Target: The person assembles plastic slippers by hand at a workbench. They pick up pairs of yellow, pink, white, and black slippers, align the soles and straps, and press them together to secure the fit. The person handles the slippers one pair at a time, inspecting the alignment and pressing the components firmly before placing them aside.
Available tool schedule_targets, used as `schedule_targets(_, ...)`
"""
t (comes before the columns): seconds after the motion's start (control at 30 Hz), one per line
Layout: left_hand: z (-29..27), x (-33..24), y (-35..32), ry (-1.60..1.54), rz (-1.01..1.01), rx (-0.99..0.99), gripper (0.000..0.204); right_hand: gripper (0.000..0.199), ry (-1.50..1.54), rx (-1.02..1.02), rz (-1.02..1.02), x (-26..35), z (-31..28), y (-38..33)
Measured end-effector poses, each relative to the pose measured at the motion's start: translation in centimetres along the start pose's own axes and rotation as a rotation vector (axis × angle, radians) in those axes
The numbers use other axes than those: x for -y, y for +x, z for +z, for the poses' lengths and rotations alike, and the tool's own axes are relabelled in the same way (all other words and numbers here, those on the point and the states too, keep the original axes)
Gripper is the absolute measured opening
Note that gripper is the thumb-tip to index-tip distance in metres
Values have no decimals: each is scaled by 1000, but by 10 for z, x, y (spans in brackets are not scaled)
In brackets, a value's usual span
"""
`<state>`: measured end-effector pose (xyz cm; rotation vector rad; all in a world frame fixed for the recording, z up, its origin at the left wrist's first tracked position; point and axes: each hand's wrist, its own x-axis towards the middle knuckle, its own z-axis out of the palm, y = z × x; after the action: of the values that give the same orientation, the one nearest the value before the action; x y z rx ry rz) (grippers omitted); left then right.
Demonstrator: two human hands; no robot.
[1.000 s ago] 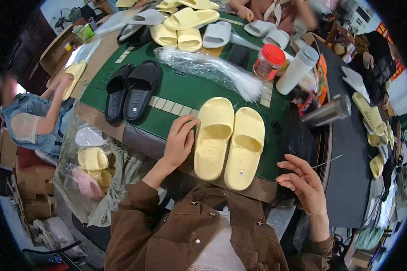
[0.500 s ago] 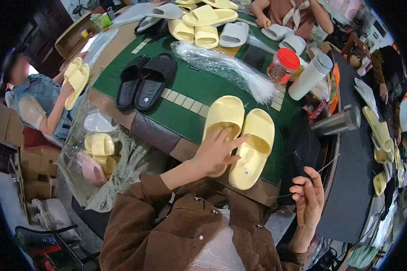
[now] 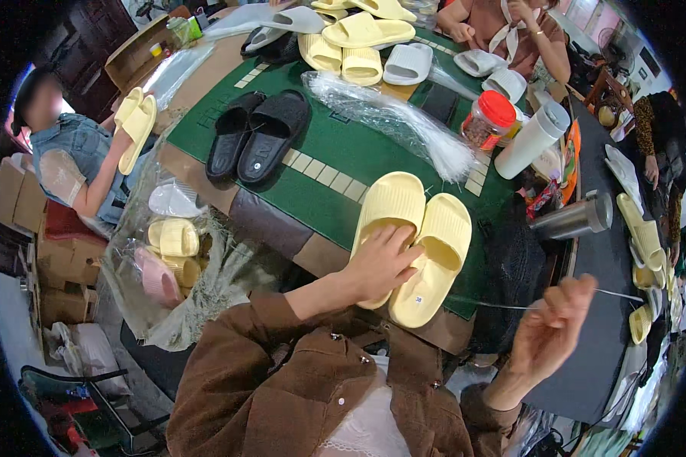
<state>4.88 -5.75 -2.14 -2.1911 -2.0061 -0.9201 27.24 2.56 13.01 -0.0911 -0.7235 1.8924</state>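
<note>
A pair of pale yellow slide slippers (image 3: 433, 286) rests side by side at the near table edge, toes pointing away from me. My left hand (image 3: 383, 265) grips them, its fingers in the left slipper's opening and reaching across to the inner edge of the right one. Raised to the right of the pair, my right hand (image 3: 554, 331) pinches a thin plastic strand (image 3: 503, 306). One end of the strand runs left toward the right slipper; the other sticks out past my fingers to the right. Whether it touches the slipper I cannot tell.
Black slippers (image 3: 270, 137) and a bundle of clear strands (image 3: 404, 122) lie on the green mat (image 3: 312, 186). A red-lidded jar (image 3: 489, 122), a white bottle (image 3: 532, 141) and a steel tumbler (image 3: 575, 217) stand right. Yellow slippers (image 3: 367, 32) are piled behind. Co-workers sit left and opposite.
My right hand has closed its fingers and moved up and right, drawing the strand out more level. My left hand's fingers have come closer together on the slippers.
</note>
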Motion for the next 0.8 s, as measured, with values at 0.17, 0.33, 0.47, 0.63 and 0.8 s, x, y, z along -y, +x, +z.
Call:
schedule_targets(0.17,-4,-5,-2,-46,3,77,40,12,374,117,-84,-2,17,7)
schedule_targets(0.33,-3,-7,-6,-13,24,18,43,12,-187,-212,104,-55,-13,-3)
schedule_targets(0.47,-25,-21,-2,-93,10,10,42,14,-258,-179,211,-93,-66,-22)
schedule_targets(0.63,-46,-18,-6,-765,-234,254,35,14,-215,-141,302,-105,-77,-37)
schedule_targets(0.8,-51,-10,-8,-1317,-608,305,36,15,-374,-78,397,-114,-70,-46)
